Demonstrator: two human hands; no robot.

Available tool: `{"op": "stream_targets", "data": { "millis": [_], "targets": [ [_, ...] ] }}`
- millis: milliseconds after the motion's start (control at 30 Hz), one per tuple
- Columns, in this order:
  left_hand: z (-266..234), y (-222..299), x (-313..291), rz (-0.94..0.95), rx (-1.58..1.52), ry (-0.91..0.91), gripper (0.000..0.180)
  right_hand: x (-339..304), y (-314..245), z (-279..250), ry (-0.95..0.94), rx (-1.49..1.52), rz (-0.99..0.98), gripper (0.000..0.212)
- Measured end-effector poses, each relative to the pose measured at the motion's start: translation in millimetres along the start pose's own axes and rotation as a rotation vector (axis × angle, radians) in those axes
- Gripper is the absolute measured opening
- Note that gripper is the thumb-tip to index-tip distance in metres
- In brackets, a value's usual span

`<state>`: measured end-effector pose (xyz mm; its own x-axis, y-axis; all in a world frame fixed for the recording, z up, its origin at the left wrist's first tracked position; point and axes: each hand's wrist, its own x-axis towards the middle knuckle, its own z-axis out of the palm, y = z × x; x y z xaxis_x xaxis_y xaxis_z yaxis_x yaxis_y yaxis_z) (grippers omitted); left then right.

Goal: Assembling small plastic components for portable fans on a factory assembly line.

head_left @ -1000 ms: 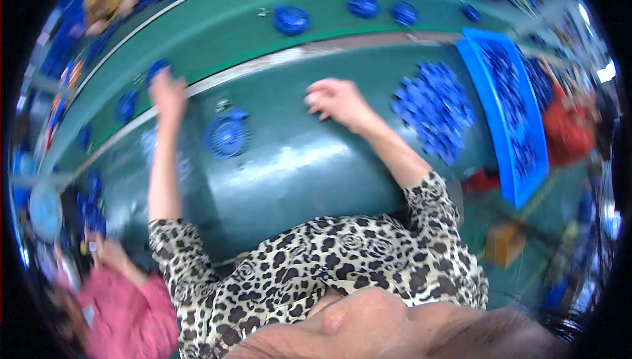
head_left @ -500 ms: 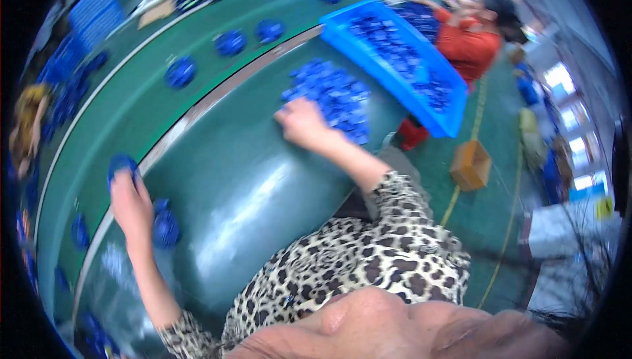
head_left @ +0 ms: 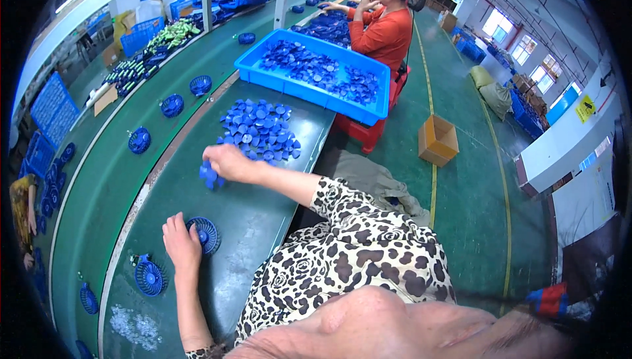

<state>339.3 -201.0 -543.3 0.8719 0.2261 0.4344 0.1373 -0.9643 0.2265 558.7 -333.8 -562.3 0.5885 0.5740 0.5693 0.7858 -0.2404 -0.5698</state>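
Nearest to us, our left hand (head_left: pixel 181 246) lies flat on the green worktable (head_left: pixel 263 227), fingers spread and touching the left edge of a round blue fan grille (head_left: pixel 205 234); it presses rather than grips. A second blue grille (head_left: pixel 149 277) sits just left of that wrist, and a scatter of small clear bits (head_left: pixel 135 325) lies nearer still. Farther off and a little to the right, our right hand (head_left: pixel 227 163) is curled around a small blue impeller piece (head_left: pixel 209 175), which shows below the knuckles. That piece lies straight beyond the fan grille, with the right hand the nearer to it and the left hand the nearer to the grille. Just past the right hand spreads a loose pile of blue caps (head_left: pixel 260 128), and beyond it a blue tray (head_left: pixel 316 73) heaped with more. To the left, grilles ride the green conveyor belt (head_left: pixel 99 175). At the far end a co-worker in an orange top (head_left: pixel 385 30) sits at the same line.
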Motion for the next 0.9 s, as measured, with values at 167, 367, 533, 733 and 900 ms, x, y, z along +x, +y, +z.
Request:
{"op": "stream_targets", "data": {
  "millis": [167,367,533,733,900],
  "targets": [
    [0.9,-11.1,-5.1,-0.192,-0.074,-0.254,0.014,-25.6,-15.9,5.9,-0.259,-0.255,-0.108,0.009],
    [-20.0,-11.1,-16.1,-0.378,-0.418,-0.181,0.01,-39.8,-27.2,-10.6,-0.456,-0.174,-0.18,0.016],
    [-5.7,-19.9,-29.4,-0.615,-0.928,-0.001,0.022,-39.0,-22.1,-24.2,-0.345,-0.207,-0.163,0.015],
    [-7.5,-9.6,-45.5,-0.913,-1.412,-0.047,0.024,-32.6,-12.6,-18.0,-0.431,-0.298,-0.103,0.017],
    [-2.6,-7.8,-98.0,-0.912,-1.599,0.094,0.032,-43.2,-31.7,14.9,-0.558,-0.071,-0.079,0.032]
  ]
}}
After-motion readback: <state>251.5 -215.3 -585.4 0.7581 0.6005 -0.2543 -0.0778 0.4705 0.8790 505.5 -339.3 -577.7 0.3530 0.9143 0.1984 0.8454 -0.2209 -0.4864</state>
